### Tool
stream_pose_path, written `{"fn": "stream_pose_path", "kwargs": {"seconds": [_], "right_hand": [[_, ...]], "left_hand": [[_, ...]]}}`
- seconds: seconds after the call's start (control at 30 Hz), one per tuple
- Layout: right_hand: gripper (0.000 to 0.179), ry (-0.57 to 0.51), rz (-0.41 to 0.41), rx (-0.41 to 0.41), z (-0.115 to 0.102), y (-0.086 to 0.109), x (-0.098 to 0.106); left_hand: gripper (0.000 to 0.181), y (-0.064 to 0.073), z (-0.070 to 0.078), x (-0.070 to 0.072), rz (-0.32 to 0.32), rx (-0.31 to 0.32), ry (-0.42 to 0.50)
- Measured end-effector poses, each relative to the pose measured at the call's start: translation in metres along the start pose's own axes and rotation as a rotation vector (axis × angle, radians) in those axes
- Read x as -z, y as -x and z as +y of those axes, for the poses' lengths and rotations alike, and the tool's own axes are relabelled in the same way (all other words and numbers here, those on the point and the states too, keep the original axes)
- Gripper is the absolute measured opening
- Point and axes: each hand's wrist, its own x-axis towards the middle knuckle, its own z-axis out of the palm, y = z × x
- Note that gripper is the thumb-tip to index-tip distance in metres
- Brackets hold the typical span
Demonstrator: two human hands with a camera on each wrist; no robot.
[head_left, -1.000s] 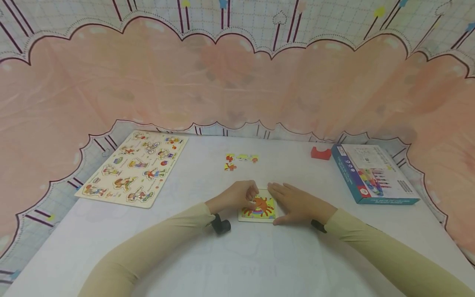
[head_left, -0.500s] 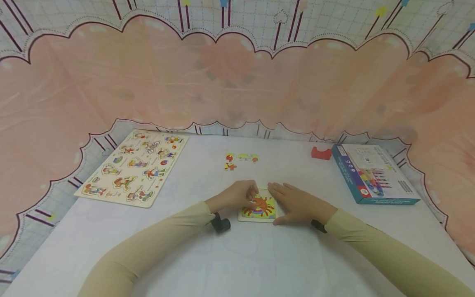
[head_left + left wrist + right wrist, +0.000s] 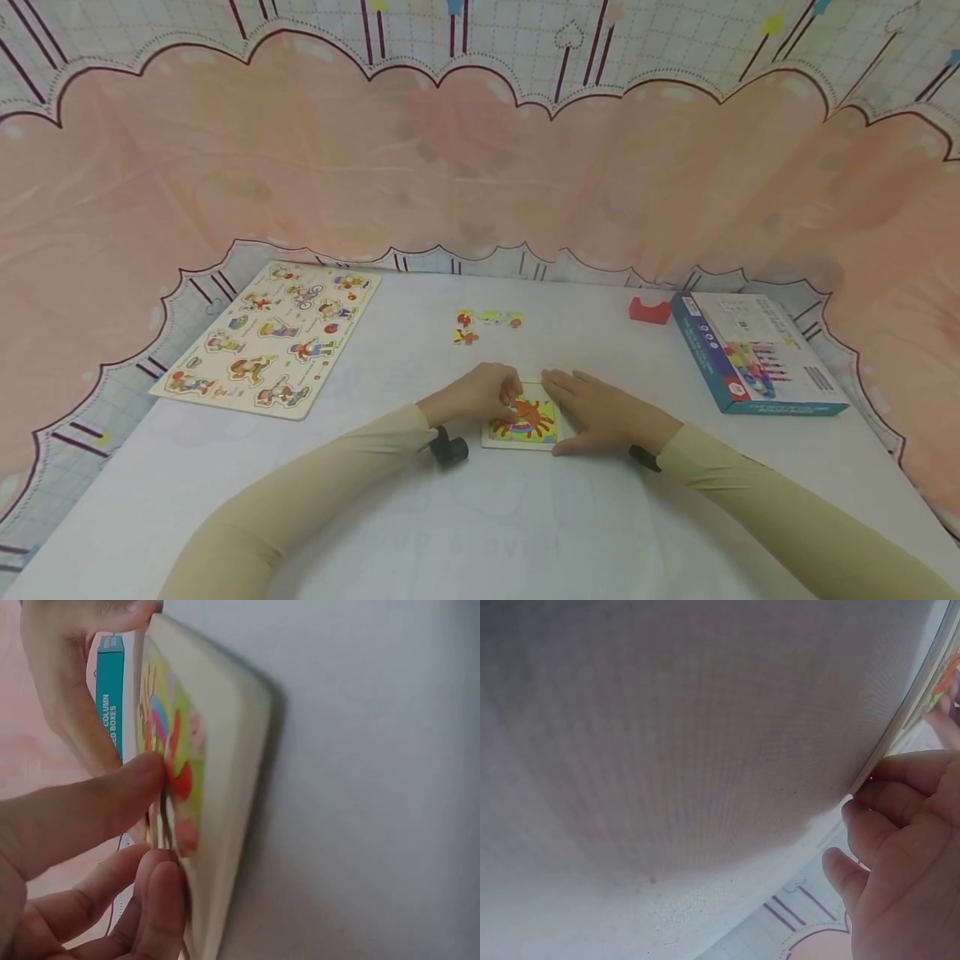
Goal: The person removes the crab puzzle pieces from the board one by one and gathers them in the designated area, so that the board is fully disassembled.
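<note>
The small square jigsaw board (image 3: 519,445) lies flat on the table (image 3: 480,517) directly in front of the person, between the two hands; its pale raised rim probably serves to pen the pieces in. The right hand (image 3: 596,410) rests along its right side, seemingly as a brace against sliding; the left hand (image 3: 483,393) pinches a thin jigsaw piece (image 3: 166,817) over the left part, its thumb opposed to the fingertips, likely because so flat a thing offers little to grip except its edges; its exact seat is hidden. Four loose jigsaw pieces (image 3: 490,317) lie picture side up just beyond the board, presumably so their colours can be read; the wooden figure board (image 3: 240,398) to the left, and the red block (image 3: 648,311) beside the printed box (image 3: 765,350) to the right, look set aside to leave working room.

Both forearms slant inward from the near corners; the left hand arches over the board with its fingers narrowed on the piece; the right lies low, its fingers extended and gripping nothing, their tips at the rim.
</note>
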Motion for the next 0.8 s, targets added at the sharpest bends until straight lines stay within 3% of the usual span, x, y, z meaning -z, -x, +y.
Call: {"fn": "stream_pose_path", "kwargs": {"seconds": [0.37, 0.8], "right_hand": [[0.101, -0.013, -0.010, -0.010, -0.0018, 0.0007, -0.0004], [0.101, 0.004, -0.008, -0.008, -0.0014, 0.0004, -0.0002]], "left_hand": [[0.028, -0.0060, 0.0015, 0.0014, -0.031, -0.020, -0.103], [0.033, -0.0047, -0.0005, -0.0025, -0.033, -0.010, -0.022]]}}
